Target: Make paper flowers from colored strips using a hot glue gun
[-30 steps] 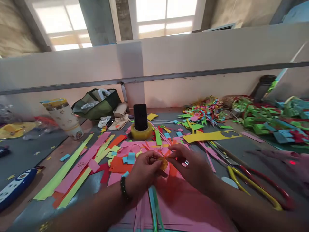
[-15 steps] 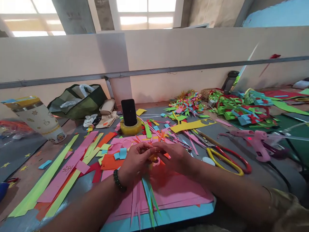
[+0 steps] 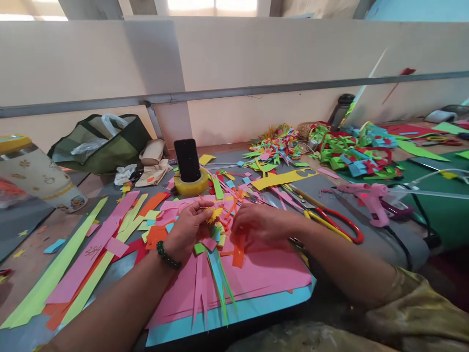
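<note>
Left grip: the left grip [image 3: 187, 231] is closed to a pinch, thumb and fingers on a yellow fringed paper piece [image 3: 214, 215]; the pinched edge is hidden by the fingers.
Right grip: the right grip [image 3: 256, 222] is curled palm down, fingertips out of sight; I cannot tell how far open it is, or whether it has hold of the orange strip [image 3: 239, 250] showing below it.
Yellow piece: between the two hands, over the pink sheets [image 3: 274, 274]; whether it touches the scraps behind it cannot be made out.
Pointed strips: light blue strips [image 3: 217, 274] run toward the front edge, their upper ends covered by small paper squares [image 3: 209, 244].
Scissors: red and yellow handles [image 3: 344, 222], the yellow one partly hidden by the right forearm.
Phone: the phone [image 3: 187, 160] leans back, its lower end sunk inside a tape roll [image 3: 190, 186].
Left strips: long strips lie side by side; writing on the pink strip [image 3: 97, 247] is hard to read.
Glue gun: a pink glue gun [image 3: 373, 200] rests on the surface at right.
Cup: the patterned cup [image 3: 40, 171] is cut off by the left edge.
Back right: a paper heap [image 3: 276, 144], too tangled to separate.
</note>
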Available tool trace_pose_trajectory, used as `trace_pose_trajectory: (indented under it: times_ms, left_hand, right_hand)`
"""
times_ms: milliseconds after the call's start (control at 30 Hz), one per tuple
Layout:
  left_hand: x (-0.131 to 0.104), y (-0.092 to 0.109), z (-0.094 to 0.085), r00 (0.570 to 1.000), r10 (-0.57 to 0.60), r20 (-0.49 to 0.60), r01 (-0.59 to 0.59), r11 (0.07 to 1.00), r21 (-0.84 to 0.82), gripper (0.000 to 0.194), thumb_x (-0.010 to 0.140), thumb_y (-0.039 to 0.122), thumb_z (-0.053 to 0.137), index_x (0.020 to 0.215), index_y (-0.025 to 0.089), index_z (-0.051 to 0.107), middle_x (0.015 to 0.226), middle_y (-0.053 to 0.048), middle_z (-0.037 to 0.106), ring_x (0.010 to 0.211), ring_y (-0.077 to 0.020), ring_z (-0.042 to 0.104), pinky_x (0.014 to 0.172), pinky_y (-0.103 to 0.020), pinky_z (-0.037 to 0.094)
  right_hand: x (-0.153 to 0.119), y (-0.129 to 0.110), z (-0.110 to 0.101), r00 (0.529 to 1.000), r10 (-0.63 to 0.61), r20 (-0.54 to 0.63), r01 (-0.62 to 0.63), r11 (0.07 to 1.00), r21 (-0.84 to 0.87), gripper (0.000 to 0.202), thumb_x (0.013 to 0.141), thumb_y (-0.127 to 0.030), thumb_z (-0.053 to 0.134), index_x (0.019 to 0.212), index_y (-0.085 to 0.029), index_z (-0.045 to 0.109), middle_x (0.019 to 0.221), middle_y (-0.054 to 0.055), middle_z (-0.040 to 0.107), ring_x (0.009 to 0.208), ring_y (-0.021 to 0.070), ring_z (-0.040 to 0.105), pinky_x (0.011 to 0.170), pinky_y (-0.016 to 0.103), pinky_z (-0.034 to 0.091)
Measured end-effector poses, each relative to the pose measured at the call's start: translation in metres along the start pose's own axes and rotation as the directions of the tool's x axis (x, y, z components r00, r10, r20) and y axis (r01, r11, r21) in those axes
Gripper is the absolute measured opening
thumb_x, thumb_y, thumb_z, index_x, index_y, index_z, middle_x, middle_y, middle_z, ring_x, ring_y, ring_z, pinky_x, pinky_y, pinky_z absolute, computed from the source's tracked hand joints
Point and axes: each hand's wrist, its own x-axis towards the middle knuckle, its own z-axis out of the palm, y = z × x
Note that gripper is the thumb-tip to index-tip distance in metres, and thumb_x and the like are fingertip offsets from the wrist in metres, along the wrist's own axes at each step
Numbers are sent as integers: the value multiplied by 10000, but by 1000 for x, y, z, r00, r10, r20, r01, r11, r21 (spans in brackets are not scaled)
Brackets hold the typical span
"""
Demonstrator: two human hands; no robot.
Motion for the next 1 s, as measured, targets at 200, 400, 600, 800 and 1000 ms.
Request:
trace_pose_trajectory:
  times_ms: [200,400,600,800,1000]
  left_hand:
    - [1,-5,0,998,25,64,-26,1000,3,300,649,154,763,882,138,575,656,2,629,546,-99,606,485,-196,501]
    - [1,-5,1,997,17,69,-19,999,27,341,621,194,789,873,133,568,633,1,632,518,-98,599,494,-212,506]
    - [1,-7,-1,997,34,69,-39,997,72,334,625,203,785,886,129,590,640,-8,646,528,-98,602,472,-184,476]
    - [3,-7,-3,997,43,71,-48,997,68,335,616,210,789,877,128,594,647,-7,633,542,-106,606,463,-186,467]
    - [6,-10,-6,996,34,78,-39,997,65,347,626,229,777,901,130,589,639,-2,613,556,-129,619,480,-217,482]
  right_hand:
    - [-11,7,-14,966,230,-121,-258,909,-327,287,621,66,474,552,-151,647,647,66,623,759,185,546,684,273,414]
    - [-15,-22,-3,998,56,-26,-62,956,-287,343,724,-21,518,976,-200,666,953,46,667,935,188,546,790,279,417]
    - [-7,-26,10,975,220,26,-174,832,-527,164,790,-68,513,829,-137,657,772,96,664,791,204,569,627,276,375]
    - [-7,-3,-25,860,511,-15,-448,738,-504,143,785,-153,552,774,-204,685,726,41,679,640,148,600,519,224,320]
    - [-1,-10,-19,804,526,-278,-583,601,-547,259,823,-198,550,1054,-112,629,1044,176,639,995,270,573,742,305,430]
